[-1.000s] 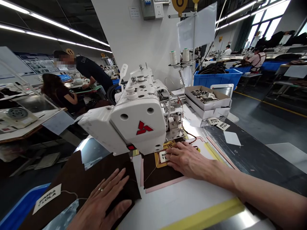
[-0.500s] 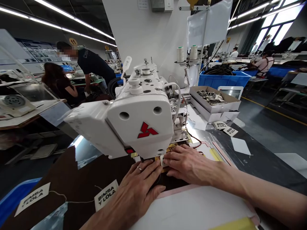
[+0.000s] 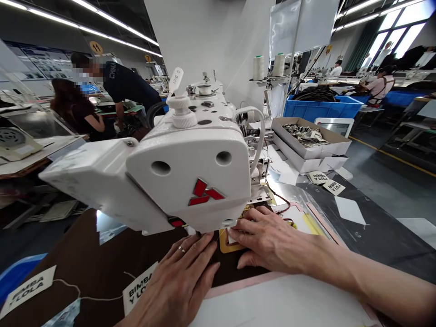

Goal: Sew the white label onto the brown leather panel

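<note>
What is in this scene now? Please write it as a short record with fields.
place: sewing workshop
machine: white sewing machine
left hand: flat on brown fabric, fingers under the machine head
right hand: flat, fingertips at a yellow frame
labels: white label on the fabric beside the left hand
behind: open box, blue bin, two thread cones

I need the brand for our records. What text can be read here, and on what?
"BIMBA Y LOLA": two loose labels on the table.
"BIMBA Y LOLA", blurred: label at the left corner.
"BIMB… Y LOL…", cut off by the left hand: label on brown fabric.
Wall signs: unreadable.
</note>
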Available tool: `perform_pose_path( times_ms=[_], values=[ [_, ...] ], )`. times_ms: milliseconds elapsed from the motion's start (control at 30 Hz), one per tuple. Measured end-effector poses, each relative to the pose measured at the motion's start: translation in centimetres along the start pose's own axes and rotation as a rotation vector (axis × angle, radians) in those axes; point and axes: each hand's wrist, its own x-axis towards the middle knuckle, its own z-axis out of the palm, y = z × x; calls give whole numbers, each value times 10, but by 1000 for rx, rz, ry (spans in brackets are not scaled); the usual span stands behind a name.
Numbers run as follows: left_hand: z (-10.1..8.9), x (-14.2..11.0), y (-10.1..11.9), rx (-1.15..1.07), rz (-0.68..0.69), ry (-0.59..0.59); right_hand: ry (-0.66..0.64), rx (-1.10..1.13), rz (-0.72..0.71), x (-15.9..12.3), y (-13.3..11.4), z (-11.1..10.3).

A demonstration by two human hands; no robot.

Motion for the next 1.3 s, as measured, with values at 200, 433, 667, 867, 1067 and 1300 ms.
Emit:
perform_pose_path(
  times_ms=[200,433,667,867,1067,1300],
  values=[
    [-7,10,4,46,144,-43,-1,69,3,-3,1,-1],
    [2,5,-4,-20,85,-50,14,19,-18,-7,6,2],
    [0,6,-4,-65,61,-55,-1,-5,-24,-6,5,0],
    [1,4,0,-50,52,-70,-30,10,-29,-3,4,-2],
    [7,-1,4,-57,-17,-103,-28,14,-23,-4,3,-3],
    [4,7,-5,-105,53,-169,-28,10,-25,0,1,-3]
  ],
)
